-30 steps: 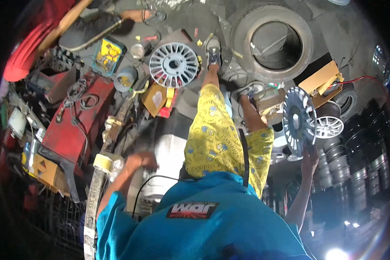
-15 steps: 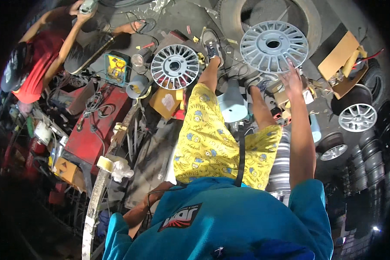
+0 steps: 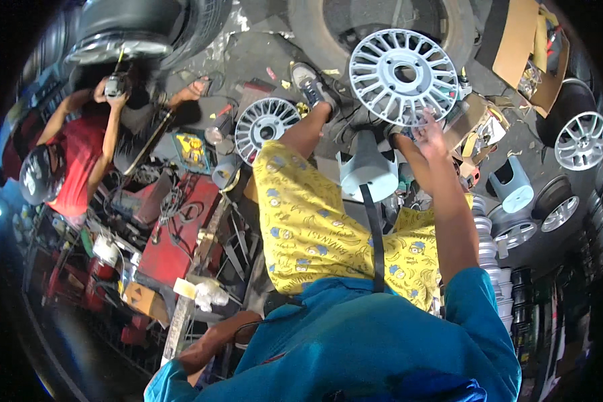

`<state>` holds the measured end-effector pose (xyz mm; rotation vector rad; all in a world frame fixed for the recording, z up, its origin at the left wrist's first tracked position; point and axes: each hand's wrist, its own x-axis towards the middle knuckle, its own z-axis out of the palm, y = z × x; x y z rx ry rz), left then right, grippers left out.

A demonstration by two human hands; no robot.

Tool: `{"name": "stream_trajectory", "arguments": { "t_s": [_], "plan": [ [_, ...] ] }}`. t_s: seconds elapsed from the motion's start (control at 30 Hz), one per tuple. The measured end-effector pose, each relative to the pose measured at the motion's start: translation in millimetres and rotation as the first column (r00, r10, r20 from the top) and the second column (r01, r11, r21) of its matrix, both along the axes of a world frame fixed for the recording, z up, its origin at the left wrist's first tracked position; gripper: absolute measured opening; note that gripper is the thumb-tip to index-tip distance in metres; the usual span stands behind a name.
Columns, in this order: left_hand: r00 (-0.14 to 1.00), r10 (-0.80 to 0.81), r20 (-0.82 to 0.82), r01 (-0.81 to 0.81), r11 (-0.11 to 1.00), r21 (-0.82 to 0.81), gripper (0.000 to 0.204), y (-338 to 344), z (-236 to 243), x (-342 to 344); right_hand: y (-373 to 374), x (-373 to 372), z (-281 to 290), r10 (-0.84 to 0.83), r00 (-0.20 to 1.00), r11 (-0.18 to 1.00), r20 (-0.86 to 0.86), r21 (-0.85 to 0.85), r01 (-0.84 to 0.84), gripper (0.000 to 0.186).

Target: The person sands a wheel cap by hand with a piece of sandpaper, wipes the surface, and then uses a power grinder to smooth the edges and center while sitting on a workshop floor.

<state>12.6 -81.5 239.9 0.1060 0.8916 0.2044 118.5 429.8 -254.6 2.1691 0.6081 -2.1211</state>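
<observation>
Right hand (image 3: 427,130) grips the rim of a pale grey multi-spoke alloy wheel (image 3: 403,75), face-up at upper right, fingers closed on its lower edge.

A tyre and wheel workshop. Around the grey spoked alloy wheel (image 3: 403,76) lie other rims (image 3: 581,140), a big tyre (image 3: 382,27) just behind it, stacked rims (image 3: 492,234) beside, red machinery (image 3: 181,234) and cluttered tools farther off.

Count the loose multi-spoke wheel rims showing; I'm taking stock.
3 clearly: one rim at the right hand, one floor rim beside the left leg, one far-right rim. More may be hidden.
</observation>
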Motion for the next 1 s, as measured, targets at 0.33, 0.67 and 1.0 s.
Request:
{"name": "stream_trajectory", "arguments": {
  "t_s": [0.33,0.67,1.0],
  "plan": [
    [0.859,-0.422,-0.289,0.448,0.894,0.024,0.028,211,-206,-238,-32,-6,-35,0.019,0.997,0.978,0.072,0.205,-0.034,0.029],
    [0.452,0.395,-0.800,0.827,0.151,0.542,0.036,418,-343,-212,-62,-2,-117,0.316,0.943,0.514,0.100,0.818,-0.259,0.027],
    [0.348,0.264,-0.900,0.817,0.385,0.429,0.039,369,-322,-118,-64,-15,-114,0.276,0.944,0.683,-0.180,0.728,-0.061,0.056]
  ]
}}
